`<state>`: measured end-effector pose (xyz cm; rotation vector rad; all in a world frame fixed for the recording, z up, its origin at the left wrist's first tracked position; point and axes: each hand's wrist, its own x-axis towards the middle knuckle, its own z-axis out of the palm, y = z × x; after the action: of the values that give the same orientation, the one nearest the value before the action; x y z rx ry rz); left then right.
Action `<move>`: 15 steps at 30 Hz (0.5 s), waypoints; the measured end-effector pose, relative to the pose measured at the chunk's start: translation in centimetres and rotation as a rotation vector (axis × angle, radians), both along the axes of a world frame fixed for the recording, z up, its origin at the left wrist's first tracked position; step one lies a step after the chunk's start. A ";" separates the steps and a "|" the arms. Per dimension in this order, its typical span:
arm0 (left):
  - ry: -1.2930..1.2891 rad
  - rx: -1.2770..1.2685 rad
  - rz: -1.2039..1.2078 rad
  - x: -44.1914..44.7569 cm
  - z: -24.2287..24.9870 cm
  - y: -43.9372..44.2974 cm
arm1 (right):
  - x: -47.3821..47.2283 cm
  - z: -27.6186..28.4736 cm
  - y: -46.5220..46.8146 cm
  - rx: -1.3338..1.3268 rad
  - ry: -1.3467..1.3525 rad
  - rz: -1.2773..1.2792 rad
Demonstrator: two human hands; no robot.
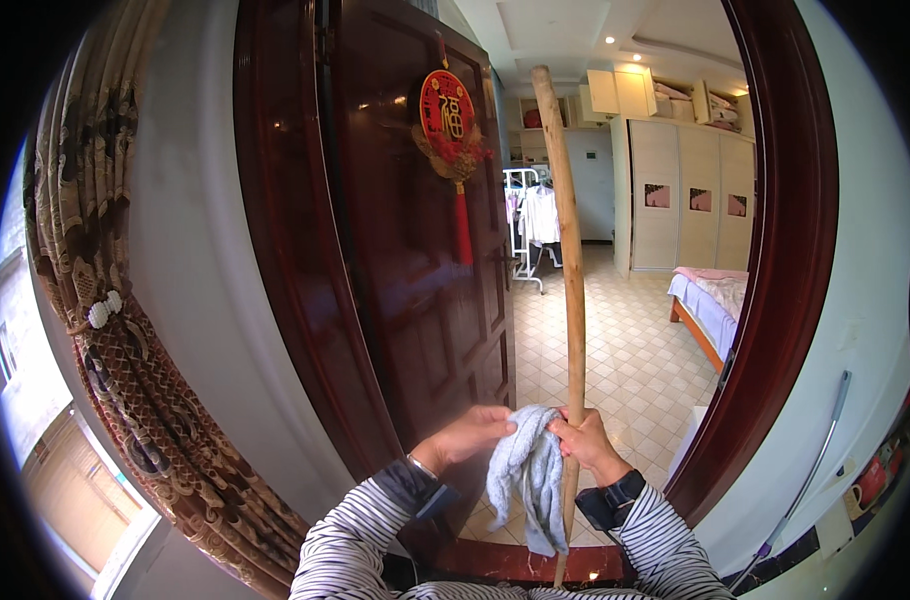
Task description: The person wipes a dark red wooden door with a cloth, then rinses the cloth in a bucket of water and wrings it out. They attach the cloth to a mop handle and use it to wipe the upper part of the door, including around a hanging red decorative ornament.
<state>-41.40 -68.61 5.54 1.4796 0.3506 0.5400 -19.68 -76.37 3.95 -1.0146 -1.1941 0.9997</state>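
Note:
A long wooden pole (571, 270) stands nearly upright in front of me, reaching from near my body to above the doorway's middle. My right hand (586, 442) grips the pole and also pinches one side of a light grey cloth (530, 480). On the left, my left hand (470, 435) holds the cloth's other side between thumb and fingers. The cloth is bunched at the top and its ends hang down beside the pole. Whether it wraps behind the pole is hidden.
A dark red wooden door (410, 300) with a red hanging ornament (449, 112) stands ajar at left. Its door frame (796, 225) rises at right. Beyond are a clothes rack (526, 225), wardrobe (691, 165) and bed (706, 307). A mop handle (807, 450) leans right; a curtain (124, 375) hangs left.

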 end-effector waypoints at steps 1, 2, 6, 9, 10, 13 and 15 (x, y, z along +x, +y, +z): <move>-0.032 0.036 0.057 0.0 0.3 -0.3 | -0.1 0.1 0.0 -0.004 -0.005 0.001; -0.032 0.067 0.160 0.0 0.7 -0.6 | -0.1 0.3 0.0 -0.025 -0.010 -0.025; -0.056 0.053 0.223 -0.3 3.2 -1.1 | -0.1 1.5 -0.7 -0.047 -0.076 0.003; -0.186 -0.096 0.275 -0.2 6.3 -0.2 | 0.4 2.3 -2.1 0.073 -0.021 -0.034; -0.215 -0.069 0.279 -0.4 7.5 0.4 | 0.9 2.4 -2.8 0.212 -0.001 -0.033; -0.201 -0.073 0.216 -1.0 10.6 2.4 | 3.0 2.0 -5.3 0.185 -0.032 -0.069; -0.002 0.038 0.269 -1.4 11.9 3.6 | 4.1 0.4 -7.7 0.101 -0.046 -0.064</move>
<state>-42.83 -65.01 17.45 1.4776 0.5446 0.7653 -15.56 -84.02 4.36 -0.9939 -1.2299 0.8622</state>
